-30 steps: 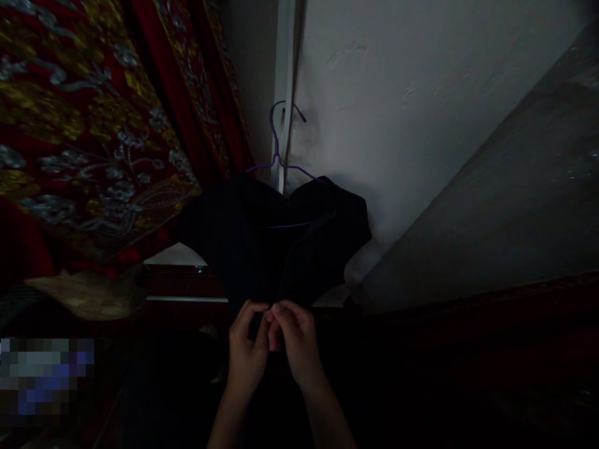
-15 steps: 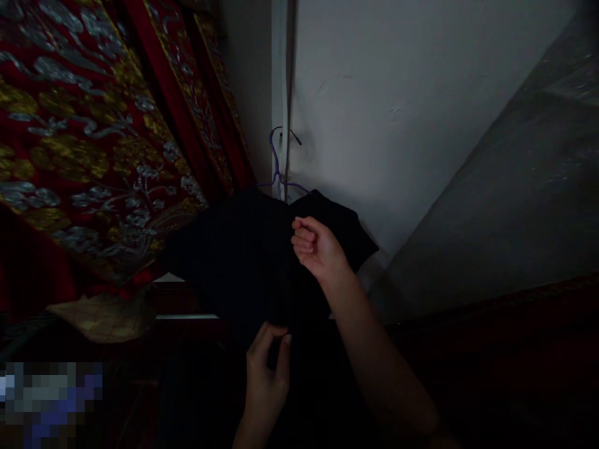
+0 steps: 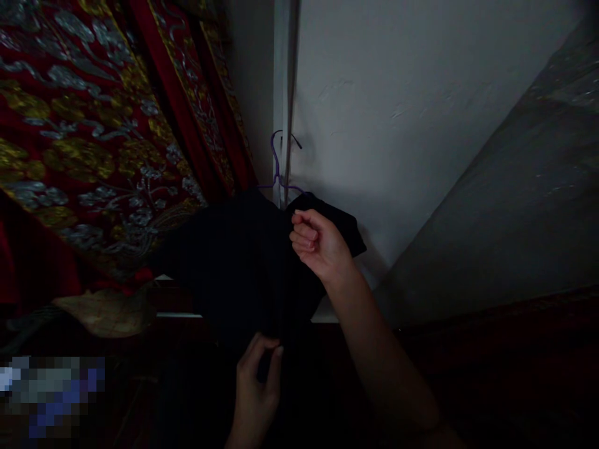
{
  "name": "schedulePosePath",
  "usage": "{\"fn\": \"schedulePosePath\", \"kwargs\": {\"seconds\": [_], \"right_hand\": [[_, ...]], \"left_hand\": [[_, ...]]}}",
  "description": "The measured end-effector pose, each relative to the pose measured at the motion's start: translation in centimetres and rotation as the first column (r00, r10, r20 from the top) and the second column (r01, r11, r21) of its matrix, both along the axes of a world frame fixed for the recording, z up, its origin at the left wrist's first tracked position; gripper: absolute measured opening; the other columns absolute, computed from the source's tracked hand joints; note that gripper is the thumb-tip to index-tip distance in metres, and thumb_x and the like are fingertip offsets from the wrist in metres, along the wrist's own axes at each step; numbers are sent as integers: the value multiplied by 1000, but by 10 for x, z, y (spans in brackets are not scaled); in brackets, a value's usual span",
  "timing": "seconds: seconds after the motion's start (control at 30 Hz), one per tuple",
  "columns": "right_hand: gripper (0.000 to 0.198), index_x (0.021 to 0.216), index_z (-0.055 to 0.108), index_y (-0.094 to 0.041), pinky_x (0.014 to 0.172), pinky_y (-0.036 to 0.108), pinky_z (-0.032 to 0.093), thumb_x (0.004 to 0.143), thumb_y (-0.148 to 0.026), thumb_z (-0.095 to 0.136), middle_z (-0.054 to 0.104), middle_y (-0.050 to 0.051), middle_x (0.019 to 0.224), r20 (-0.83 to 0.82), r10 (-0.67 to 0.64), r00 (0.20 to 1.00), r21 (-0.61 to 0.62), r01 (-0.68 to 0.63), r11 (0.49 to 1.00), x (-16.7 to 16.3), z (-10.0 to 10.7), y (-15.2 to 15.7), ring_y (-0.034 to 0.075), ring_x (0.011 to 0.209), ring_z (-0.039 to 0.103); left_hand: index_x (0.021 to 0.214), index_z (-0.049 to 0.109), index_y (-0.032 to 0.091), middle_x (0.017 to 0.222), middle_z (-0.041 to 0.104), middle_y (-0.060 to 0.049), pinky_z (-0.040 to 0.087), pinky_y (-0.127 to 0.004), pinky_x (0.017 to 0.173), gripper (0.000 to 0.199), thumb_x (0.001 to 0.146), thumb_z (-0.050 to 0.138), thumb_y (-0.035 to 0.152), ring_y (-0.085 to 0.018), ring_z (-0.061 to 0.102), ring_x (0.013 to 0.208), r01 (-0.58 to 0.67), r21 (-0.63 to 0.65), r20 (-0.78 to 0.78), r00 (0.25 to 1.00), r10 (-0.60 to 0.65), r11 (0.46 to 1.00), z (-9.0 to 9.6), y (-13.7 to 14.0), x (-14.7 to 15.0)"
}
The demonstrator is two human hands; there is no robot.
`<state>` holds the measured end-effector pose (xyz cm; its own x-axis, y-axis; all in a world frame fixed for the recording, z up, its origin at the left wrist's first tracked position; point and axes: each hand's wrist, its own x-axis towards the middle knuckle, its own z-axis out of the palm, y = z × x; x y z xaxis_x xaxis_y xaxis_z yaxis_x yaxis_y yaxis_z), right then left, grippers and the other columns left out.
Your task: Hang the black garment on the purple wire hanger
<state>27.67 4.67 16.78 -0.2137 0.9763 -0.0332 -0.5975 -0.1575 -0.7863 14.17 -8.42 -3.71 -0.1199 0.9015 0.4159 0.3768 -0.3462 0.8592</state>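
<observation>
A black shirt [image 3: 219,255] hangs by a thin purple hanger [image 3: 275,156], which is hooked at a narrow pale upright strip on the wall. My right hand [image 3: 318,243] is closed at the upper front of the shirt, below the collar, with the fingers curled in on the cloth's edge. Lower down, my left hand [image 3: 257,380] pinches the shirt's front between thumb and index finger. The dark cloth shows few details, so any buttons or seams are lost in shadow.
Red cloth with gold and silver embroidery [image 3: 84,125] covers the left side. A pale wall [image 3: 397,93] stands behind, with a grey translucent sheet [image 3: 505,206] at the right. Beside the shirt, low at left, is a beige checked cloth item [image 3: 112,312]. A blurred-out patch fills the bottom left corner.
My left hand has shifted slightly down and left, drawing the shirt's front with it. The shirt's right side has swung inward. My right hand has risen a little and stays closed.
</observation>
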Motion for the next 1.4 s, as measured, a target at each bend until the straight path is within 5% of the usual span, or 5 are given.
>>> {"fn": "schedulePosePath", "kwargs": {"seconds": [0.33,0.7,0.97,1.17,1.4], "right_hand": [[27,64,56,-19,38,19,25,79,-41,62,48,-6,40,219,-219,951,288,152,946,6,-44,-38,6,35,39],[27,63,59,-20,39,20,29,82,-39,60,50,-5,42,294,-220,930,349,110,931,16,-37,-39,7,35,42],[25,65,63,-19,43,21,33,84,-36,62,54,-4,46,376,-368,850,520,135,843,10,-42,-18,9,41,48],[26,55,58,-19,42,20,26,78,-32,58,47,-5,39,556,-325,765,333,153,930,5,-102,-10,8,38,42],[27,62,55,-20,47,22,30,86,-32,57,48,-5,50,578,-200,791,348,-17,937,-6,-140,-77,9,46,44]], "left_hand": [[87,72,21,85,73,-4,55,-30,76,21,93,65,39,-22,71,83,114,-133,-32,992,-120,984,20,15,-22],[123,68,22,96,70,-3,52,-28,81,27,98,60,24,-16,65,86,187,445,-249,965,-79,876,166,92,-2],[88,66,19,82,67,-1,49,-25,72,12,97,58,20,-15,64,78,123,572,-356,928,111,811,182,95,4],[93,65,15,81,60,4,45,-23,75,9,95,64,24,-10,57,78,-302,664,84,939,334,684,199,106,-29],[79,59,21,69,63,3,55,-20,71,19,97,52,18,-10,63,72,-229,139,779,626,36,964,141,133,-102]]}}
